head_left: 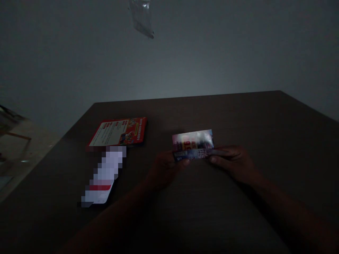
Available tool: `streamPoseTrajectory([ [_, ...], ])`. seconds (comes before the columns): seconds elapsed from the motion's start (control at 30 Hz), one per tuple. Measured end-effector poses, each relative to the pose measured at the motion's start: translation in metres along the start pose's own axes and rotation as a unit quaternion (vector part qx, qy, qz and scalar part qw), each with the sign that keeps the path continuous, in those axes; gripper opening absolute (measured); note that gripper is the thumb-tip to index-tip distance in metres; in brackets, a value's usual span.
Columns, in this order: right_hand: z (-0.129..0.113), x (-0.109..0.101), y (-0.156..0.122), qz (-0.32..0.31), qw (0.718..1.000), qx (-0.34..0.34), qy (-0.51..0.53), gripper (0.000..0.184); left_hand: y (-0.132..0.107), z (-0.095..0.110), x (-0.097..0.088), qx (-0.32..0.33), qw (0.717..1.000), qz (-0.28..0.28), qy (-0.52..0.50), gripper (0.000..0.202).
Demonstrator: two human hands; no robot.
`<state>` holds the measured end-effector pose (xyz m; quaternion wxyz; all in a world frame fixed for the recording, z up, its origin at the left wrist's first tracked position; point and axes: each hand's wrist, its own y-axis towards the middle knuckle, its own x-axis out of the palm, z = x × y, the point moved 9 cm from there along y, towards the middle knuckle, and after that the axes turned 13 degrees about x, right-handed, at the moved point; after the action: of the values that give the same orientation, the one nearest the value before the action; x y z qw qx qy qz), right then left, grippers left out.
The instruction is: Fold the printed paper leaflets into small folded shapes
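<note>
A small glossy printed sheet [193, 141], which looks folded along its near edge, is held between my two hands above the dark table. My left hand [168, 167] is closed on its near left corner, the thumb along the lower edge. At the near right corner, my right hand [235, 164] pinches it between thumb and fingers. The upper face is bright with glare and carries red and dark lettering; a darker strip with small print runs along the bottom. Some of my left fingers are lost in shadow.
A red printed box or booklet [119, 132] lies on the brown table [225, 113] at the left. Nearer to me is a lit phone [108, 176], its screen pixelated. A clear plastic bag [141, 17] hangs against the grey wall [212, 53]. The light is dim.
</note>
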<state>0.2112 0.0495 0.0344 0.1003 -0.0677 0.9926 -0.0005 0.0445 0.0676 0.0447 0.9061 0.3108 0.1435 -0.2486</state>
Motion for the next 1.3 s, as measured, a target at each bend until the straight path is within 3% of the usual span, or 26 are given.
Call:
streamPoseTrajectory([
  [0.27,0.008,-0.010,-0.003,0.059,0.996,0.061,-0.008,0.038,-0.002,-0.004,-0.001,-0.005,1.000,0.011,0.001,0.025],
  [0.53,0.006,-0.033,-0.009,0.165,0.984,0.061,0.022,0.041,-0.006,-0.006,-0.006,-0.040,0.996,0.062,-0.047,0.019],
  [0.67,0.005,-0.043,-0.013,0.206,0.977,0.043,0.022,0.039,-0.010,-0.014,-0.017,-0.066,0.991,0.117,-0.025,0.032],
  [0.73,0.000,-0.040,-0.013,0.187,0.982,0.030,-0.011,0.040,-0.013,-0.022,-0.024,-0.085,0.984,0.155,-0.029,0.039],
  [0.83,-0.011,-0.022,-0.011,0.098,0.993,-0.012,-0.067,0.042,-0.012,-0.031,-0.029,-0.098,0.975,0.188,-0.067,0.035],
  [1.0,-0.032,0.012,-0.017,-0.029,0.981,-0.113,-0.155,0.039,0.001,-0.021,-0.013,-0.044,0.985,0.112,-0.125,0.025],
  [1.13,-0.053,0.028,-0.029,-0.057,0.950,-0.225,-0.209,0.032,0.005,0.000,0.002,-0.001,0.984,0.056,-0.171,0.015],
  [1.3,-0.065,0.041,-0.039,-0.059,0.927,-0.276,-0.248,0.026,0.002,0.019,0.000,0.032,0.986,0.069,-0.148,0.011],
])
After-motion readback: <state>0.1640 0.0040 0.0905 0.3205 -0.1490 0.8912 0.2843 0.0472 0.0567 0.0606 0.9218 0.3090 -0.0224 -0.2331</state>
